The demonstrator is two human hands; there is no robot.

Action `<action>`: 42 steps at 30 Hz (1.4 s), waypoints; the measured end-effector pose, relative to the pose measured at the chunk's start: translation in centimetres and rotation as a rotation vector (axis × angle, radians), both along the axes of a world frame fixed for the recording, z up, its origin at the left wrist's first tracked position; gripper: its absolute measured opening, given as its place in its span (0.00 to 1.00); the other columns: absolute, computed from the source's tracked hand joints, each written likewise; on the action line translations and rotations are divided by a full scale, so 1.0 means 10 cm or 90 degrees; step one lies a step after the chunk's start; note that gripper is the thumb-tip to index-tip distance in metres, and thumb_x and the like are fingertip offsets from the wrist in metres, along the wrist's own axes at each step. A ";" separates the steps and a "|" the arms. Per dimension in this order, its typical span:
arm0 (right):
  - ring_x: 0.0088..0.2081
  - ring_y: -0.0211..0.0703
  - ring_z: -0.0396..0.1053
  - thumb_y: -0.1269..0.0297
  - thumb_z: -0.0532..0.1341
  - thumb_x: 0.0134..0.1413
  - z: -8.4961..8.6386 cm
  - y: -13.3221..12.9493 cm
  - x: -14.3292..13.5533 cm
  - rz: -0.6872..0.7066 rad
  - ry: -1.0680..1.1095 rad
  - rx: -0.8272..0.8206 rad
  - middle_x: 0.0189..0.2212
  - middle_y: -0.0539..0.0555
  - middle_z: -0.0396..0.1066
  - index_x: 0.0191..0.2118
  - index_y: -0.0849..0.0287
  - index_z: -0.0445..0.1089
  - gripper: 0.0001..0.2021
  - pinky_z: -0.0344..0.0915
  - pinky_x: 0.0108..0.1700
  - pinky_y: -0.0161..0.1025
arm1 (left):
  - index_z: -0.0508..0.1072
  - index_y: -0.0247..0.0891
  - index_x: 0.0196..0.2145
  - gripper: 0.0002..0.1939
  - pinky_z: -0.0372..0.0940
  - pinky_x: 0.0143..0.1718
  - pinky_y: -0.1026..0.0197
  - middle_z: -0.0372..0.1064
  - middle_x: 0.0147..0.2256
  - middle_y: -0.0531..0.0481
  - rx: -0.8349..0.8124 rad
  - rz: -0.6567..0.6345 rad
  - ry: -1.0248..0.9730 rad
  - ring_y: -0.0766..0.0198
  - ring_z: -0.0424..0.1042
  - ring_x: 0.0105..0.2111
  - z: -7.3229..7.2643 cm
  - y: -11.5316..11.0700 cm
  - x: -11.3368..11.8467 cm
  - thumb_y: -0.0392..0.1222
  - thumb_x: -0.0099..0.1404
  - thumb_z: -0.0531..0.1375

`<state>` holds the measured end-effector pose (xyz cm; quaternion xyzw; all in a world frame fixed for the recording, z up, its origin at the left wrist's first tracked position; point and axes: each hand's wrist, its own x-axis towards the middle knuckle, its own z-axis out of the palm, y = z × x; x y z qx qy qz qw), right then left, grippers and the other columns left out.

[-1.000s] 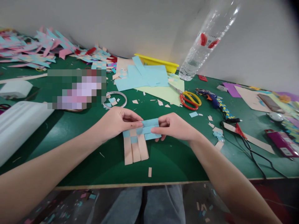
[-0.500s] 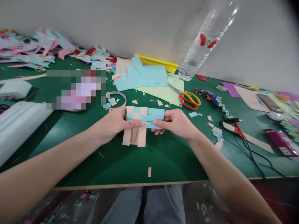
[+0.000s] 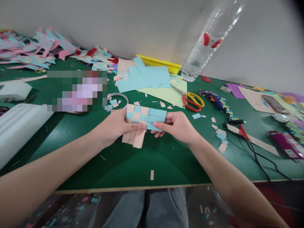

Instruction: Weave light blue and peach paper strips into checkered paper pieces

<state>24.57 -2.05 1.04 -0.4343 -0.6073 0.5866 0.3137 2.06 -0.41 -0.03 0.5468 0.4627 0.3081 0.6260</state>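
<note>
Between my hands, above the table, is a woven piece of paper strips (image 3: 137, 114) in light blue and pale peach, checkered at its upper left. Loose blue strip ends point right, and peach ends hang down. My left hand (image 3: 118, 123) is closed on the checkered left part, its thumb lying across the front lower edge. My right hand (image 3: 175, 124) pinches the blue ends between thumb and fingers. Some of the fingers of both hands are hidden behind the paper. A small peach paper scrap (image 3: 152, 175) lies on the table below.
Scissors with red and yellow handles (image 3: 193, 100), blue paper sheets (image 3: 152, 77) and a tape roll (image 3: 127, 102) lie beyond my hands. A clear bottle (image 3: 201, 53) stands behind. A glue gun (image 3: 216, 99) with black cable is at right. Woven paper pieces (image 3: 35, 47) heap at left.
The woven paper has tilted slightly, its left side shifting a little left and up. The hanging peach strips have swung left and sit closer together. Both hands keep their hold.
</note>
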 end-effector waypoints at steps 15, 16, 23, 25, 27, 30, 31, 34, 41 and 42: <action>0.29 0.39 0.78 0.54 0.69 0.52 0.00 0.01 0.00 -0.007 -0.027 0.011 0.32 0.57 0.80 0.38 0.64 0.75 0.16 0.76 0.33 0.36 | 0.77 0.40 0.39 0.19 0.73 0.38 0.57 0.78 0.35 0.50 0.007 0.007 0.032 0.55 0.77 0.38 0.00 0.00 -0.03 0.43 0.49 0.73; 0.29 0.39 0.78 0.54 0.69 0.52 0.00 0.01 0.01 -0.011 -0.027 0.013 0.32 0.57 0.80 0.38 0.64 0.75 0.16 0.76 0.33 0.36 | 0.77 0.40 0.39 0.18 0.72 0.38 0.58 0.78 0.35 0.50 0.009 0.008 0.026 0.55 0.77 0.38 0.00 0.00 -0.03 0.43 0.49 0.73; 0.28 0.39 0.78 0.57 0.70 0.51 0.00 0.01 0.01 -0.023 -0.001 0.033 0.31 0.56 0.80 0.37 0.64 0.75 0.14 0.75 0.32 0.35 | 0.76 0.39 0.40 0.18 0.71 0.39 0.59 0.79 0.39 0.49 -0.020 -0.064 -0.014 0.56 0.77 0.39 0.01 0.00 -0.02 0.43 0.51 0.72; 0.28 0.39 0.78 0.57 0.70 0.50 0.00 0.01 0.01 -0.024 0.001 0.034 0.31 0.56 0.80 0.37 0.64 0.75 0.14 0.75 0.32 0.35 | 0.76 0.39 0.39 0.18 0.72 0.39 0.58 0.79 0.38 0.49 -0.025 -0.057 -0.001 0.56 0.77 0.39 0.00 0.00 -0.02 0.42 0.51 0.72; 0.28 0.38 0.78 0.57 0.70 0.51 0.00 0.01 0.01 -0.024 0.002 0.036 0.31 0.56 0.80 0.38 0.64 0.76 0.15 0.75 0.32 0.36 | 0.77 0.39 0.38 0.18 0.72 0.38 0.58 0.79 0.37 0.49 -0.034 -0.039 0.020 0.55 0.77 0.37 -0.01 0.01 -0.03 0.43 0.50 0.73; 0.28 0.38 0.77 0.57 0.70 0.51 0.00 0.01 0.01 -0.023 0.005 0.039 0.32 0.56 0.80 0.38 0.63 0.76 0.14 0.75 0.32 0.35 | 0.77 0.38 0.37 0.18 0.72 0.36 0.58 0.79 0.37 0.48 -0.025 -0.008 0.046 0.54 0.77 0.37 -0.03 0.02 -0.03 0.43 0.48 0.74; 0.28 0.38 0.77 0.57 0.70 0.51 0.00 0.01 0.01 -0.023 0.007 0.039 0.31 0.55 0.80 0.38 0.63 0.76 0.14 0.75 0.32 0.35 | 0.77 0.38 0.37 0.19 0.72 0.35 0.58 0.79 0.36 0.48 -0.021 -0.003 0.048 0.54 0.77 0.37 -0.03 0.02 -0.03 0.43 0.48 0.74; 0.28 0.38 0.77 0.58 0.70 0.50 0.00 0.01 0.01 -0.026 0.011 0.039 0.31 0.55 0.80 0.38 0.63 0.76 0.14 0.75 0.32 0.34 | 0.78 0.38 0.37 0.19 0.72 0.34 0.60 0.80 0.35 0.50 -0.023 0.010 0.036 0.55 0.78 0.36 -0.02 0.01 -0.02 0.42 0.46 0.74; 0.28 0.39 0.78 0.57 0.69 0.51 -0.01 0.02 0.02 -0.025 0.021 0.048 0.31 0.55 0.80 0.38 0.63 0.76 0.13 0.75 0.32 0.35 | 0.78 0.38 0.33 0.17 0.73 0.30 0.62 0.78 0.29 0.53 -0.029 0.030 0.031 0.58 0.77 0.30 0.01 -0.01 -0.01 0.44 0.45 0.75; 0.28 0.39 0.78 0.57 0.69 0.52 -0.01 0.02 0.02 -0.026 0.019 0.048 0.31 0.55 0.80 0.38 0.63 0.75 0.13 0.75 0.32 0.35 | 0.78 0.38 0.33 0.17 0.73 0.29 0.62 0.78 0.29 0.52 -0.026 0.027 0.030 0.58 0.78 0.30 0.01 -0.01 -0.01 0.44 0.45 0.75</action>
